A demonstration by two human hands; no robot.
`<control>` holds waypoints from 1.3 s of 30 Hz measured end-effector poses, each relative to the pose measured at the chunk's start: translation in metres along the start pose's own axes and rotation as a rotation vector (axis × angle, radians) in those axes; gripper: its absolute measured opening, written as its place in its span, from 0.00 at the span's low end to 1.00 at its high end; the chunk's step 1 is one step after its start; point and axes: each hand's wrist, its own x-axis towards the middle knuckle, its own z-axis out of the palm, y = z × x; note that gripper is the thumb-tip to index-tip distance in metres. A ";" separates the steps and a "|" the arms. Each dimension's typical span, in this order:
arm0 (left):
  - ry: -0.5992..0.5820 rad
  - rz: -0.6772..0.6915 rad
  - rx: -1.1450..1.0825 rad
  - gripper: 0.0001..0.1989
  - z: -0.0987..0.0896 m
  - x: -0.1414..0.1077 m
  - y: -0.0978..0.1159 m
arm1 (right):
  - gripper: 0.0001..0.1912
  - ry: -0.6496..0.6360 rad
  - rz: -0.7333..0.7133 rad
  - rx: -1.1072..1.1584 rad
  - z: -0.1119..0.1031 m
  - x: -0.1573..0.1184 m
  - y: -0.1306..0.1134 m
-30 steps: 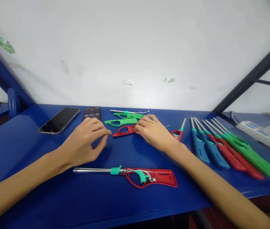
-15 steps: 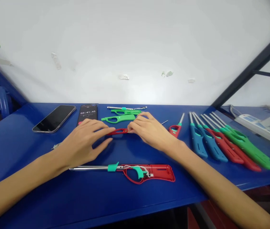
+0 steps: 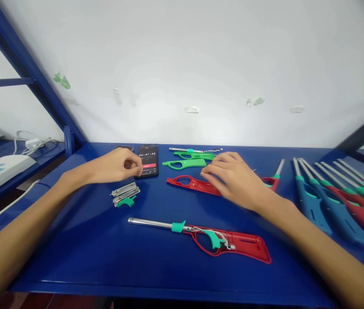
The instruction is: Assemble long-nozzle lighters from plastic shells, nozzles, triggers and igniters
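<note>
My left hand (image 3: 117, 165) is closed, fingers curled, beside the phone with a running timer (image 3: 147, 161); what it holds, if anything, is hidden. Below it lie slim metal parts (image 3: 125, 192) and a loose teal trigger (image 3: 127, 202). My right hand (image 3: 233, 178) hovers with fingers apart over the right end of a red lighter half-shell (image 3: 190, 183), hiding that end. I cannot tell whether it touches the shell. Nearer me lies a second red half-shell (image 3: 248, 244) fitted with a metal tube (image 3: 149, 223), a teal collar, a trigger and white wires.
Behind lie a green half-shell (image 3: 188, 163) and another green one (image 3: 182, 155) near a metal tube. Whole lighters in blue (image 3: 312, 206), red and green stand in a row at right; a red one (image 3: 271, 182) lies apart. A second phone (image 3: 124, 148) is partly hidden behind my left hand.
My left hand has left the red half-shell, moved left towards the phone and curled shut. My right hand has loosened, and the shell now lies on the table. The view has turned left.
</note>
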 end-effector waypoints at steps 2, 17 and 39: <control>-0.114 -0.040 -0.003 0.12 -0.006 -0.004 -0.005 | 0.17 0.005 0.006 -0.001 0.001 0.000 0.000; -0.219 -0.147 -0.002 0.05 -0.001 -0.012 -0.010 | 0.17 -0.029 -0.022 0.030 0.007 0.001 -0.003; -0.369 -0.159 -0.090 0.12 -0.020 -0.024 -0.009 | 0.16 -0.056 -0.045 0.069 0.008 0.000 -0.005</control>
